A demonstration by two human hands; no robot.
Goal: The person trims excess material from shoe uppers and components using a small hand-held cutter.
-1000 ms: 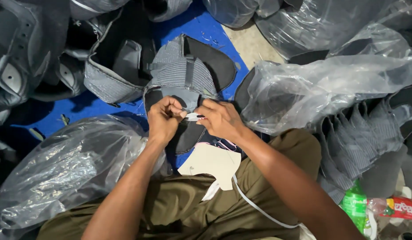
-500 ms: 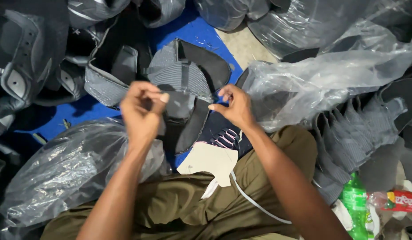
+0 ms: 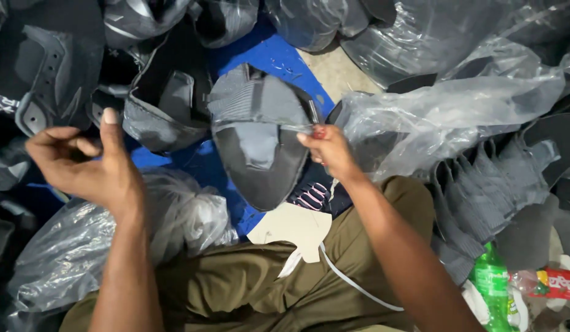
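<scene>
My right hand (image 3: 326, 149) pinches the edge of a grey and black shoe upper piece (image 3: 260, 138) and holds it up over the blue sheet (image 3: 279, 58). My left hand (image 3: 82, 163) has swung out to the left, fingers curled loosely, thumb up, near the pile of dark shoe uppers (image 3: 51, 74); I see nothing clearly in it. A cream paper pattern (image 3: 291, 227) lies on my lap below the held piece.
Clear plastic bags full of dark parts lie at left (image 3: 82, 258) and at right (image 3: 457, 110). A stack of grey uppers (image 3: 487, 197) stands at right. A green plastic bottle (image 3: 494, 289) lies by my right leg. A white cord (image 3: 352, 283) crosses my olive trousers.
Both hands were together on the piece; my left hand let go and moved far left, while my right hand kept the piece and lifted it flat.
</scene>
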